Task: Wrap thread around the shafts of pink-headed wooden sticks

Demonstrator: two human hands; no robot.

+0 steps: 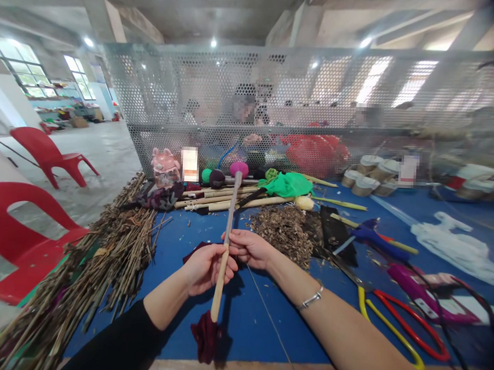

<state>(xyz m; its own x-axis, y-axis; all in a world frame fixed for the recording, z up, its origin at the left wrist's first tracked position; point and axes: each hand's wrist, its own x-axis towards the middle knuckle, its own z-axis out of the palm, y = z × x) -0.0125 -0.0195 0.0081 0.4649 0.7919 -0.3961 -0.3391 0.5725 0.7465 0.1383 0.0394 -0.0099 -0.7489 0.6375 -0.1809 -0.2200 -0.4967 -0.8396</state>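
Both hands hold a long thin stick [219, 284] over the blue table. Its near part is bare pale wood, while the far part has a grey covering and points toward a magenta ball [239, 169]; whether they are joined I cannot tell. My left hand [208, 268] is closed around the stick near its middle. Just beyond it, my right hand [253, 249] pinches the stick where the grey covering begins. A thin pale thread [269, 311] runs from near my hands to the table's front edge. Dark red cloth [205, 336] lies below the stick's near end.
Dry twigs [121, 256] are heaped left. Behind are several sticks [217, 197], green cloth [290, 185] and brown chips [284, 230]. To the right lie shears [408, 323], a blue-handled tool [371, 234] and a magenta tool [418, 290]. A perforated screen [173, 94] stands behind.
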